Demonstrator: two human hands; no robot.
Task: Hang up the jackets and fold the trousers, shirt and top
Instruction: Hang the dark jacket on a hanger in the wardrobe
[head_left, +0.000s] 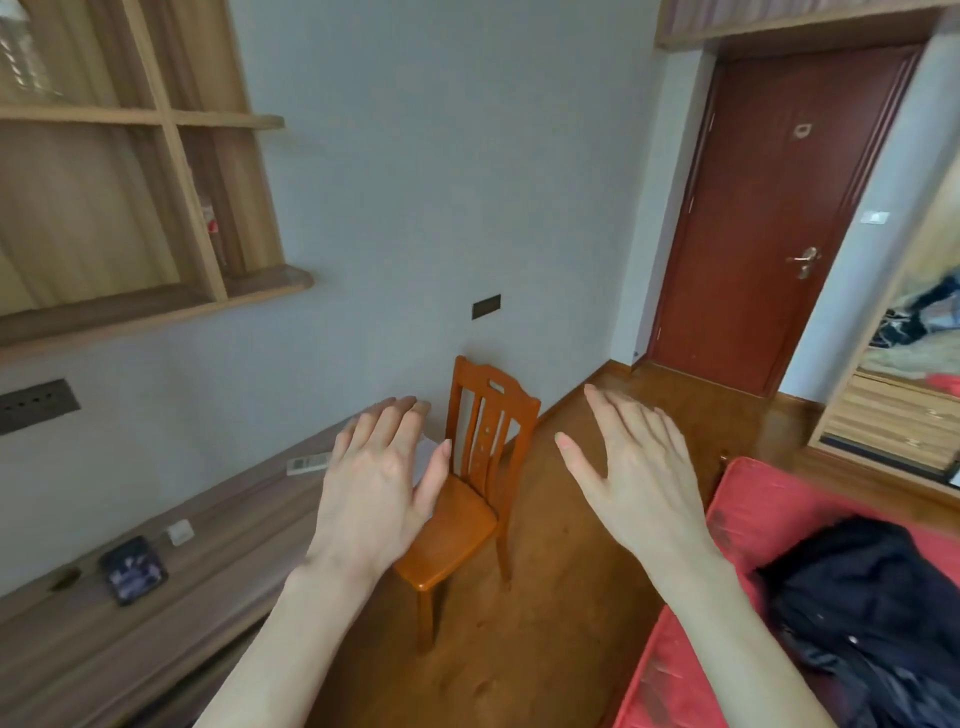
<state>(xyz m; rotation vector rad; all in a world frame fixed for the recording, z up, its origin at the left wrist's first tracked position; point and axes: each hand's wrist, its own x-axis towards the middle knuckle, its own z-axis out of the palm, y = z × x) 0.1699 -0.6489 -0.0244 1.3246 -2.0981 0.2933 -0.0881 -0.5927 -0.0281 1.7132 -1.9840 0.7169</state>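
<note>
Left hand (376, 483) covered part of the chair (462, 519) seat & a white item on the long desk (156, 613), so couldn't tell what that was. Dark clothing (872, 613) on the red bed (753, 509) ran off the bottom-right edge; type of garment unclear. Wardrobe (904, 415) at right was cut by the edge, its heaped clothes blurred. Remote (309, 462) & dark gadget (134, 570) on desk were too soft to read. Shelf unit (171, 156) cropped at left/top.
</note>
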